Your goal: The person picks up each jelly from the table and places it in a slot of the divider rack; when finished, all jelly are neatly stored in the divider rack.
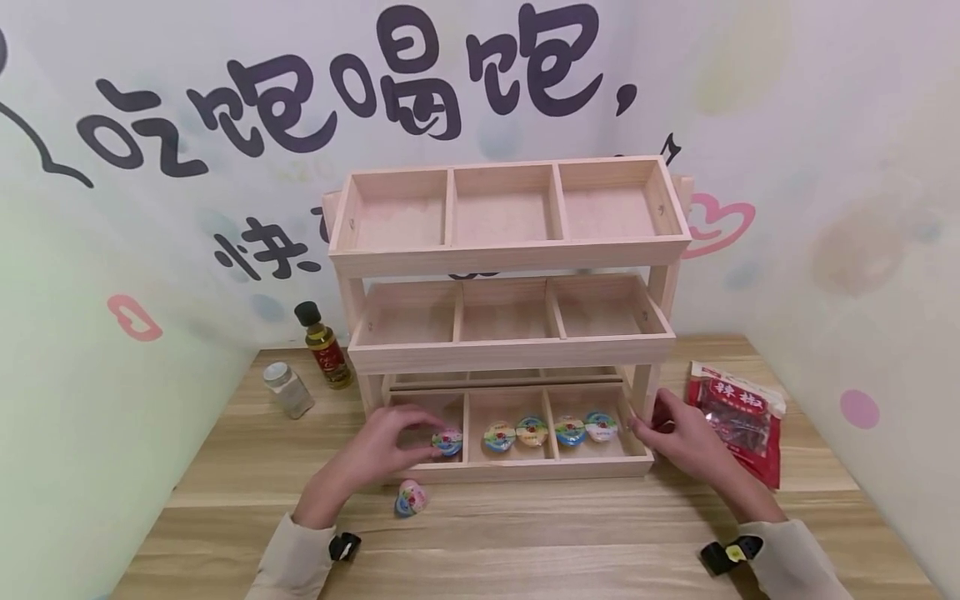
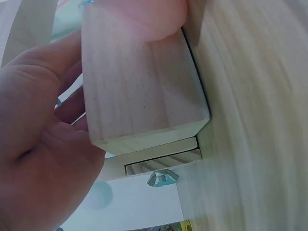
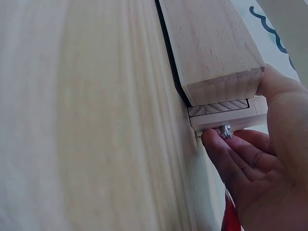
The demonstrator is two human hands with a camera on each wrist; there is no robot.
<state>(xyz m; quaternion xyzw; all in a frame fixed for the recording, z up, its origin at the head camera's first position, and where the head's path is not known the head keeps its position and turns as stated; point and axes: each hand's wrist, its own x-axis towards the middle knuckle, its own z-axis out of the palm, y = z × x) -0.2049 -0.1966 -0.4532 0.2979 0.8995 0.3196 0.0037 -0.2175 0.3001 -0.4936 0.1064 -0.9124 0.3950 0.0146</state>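
A three-tier wooden rack (image 1: 510, 260) stands on the table, each tier split into three compartments. My left hand (image 1: 375, 446) reaches into the bottom left compartment, thumb and fingertips on either side of a small jelly cup (image 1: 447, 442). The left wrist view hides that cup behind the tray's wooden front (image 2: 144, 86). On the table before the rack lies a pink-lidded jelly cup (image 1: 411, 498). Two jelly cups (image 1: 498, 437) sit in the bottom middle compartment and two more jelly cups (image 1: 570, 431) in the right one. My right hand (image 1: 686, 437) grips the bottom tray's right end, fingers by a metal screw (image 3: 225, 131).
To the rack's left stand a lidded jar (image 1: 288, 390) and a dark-capped oil bottle (image 1: 324, 346). At the right lies a red bag of dried chillies (image 1: 738, 421). A printed wall (image 1: 465, 75) rises behind the table (image 1: 525, 542).
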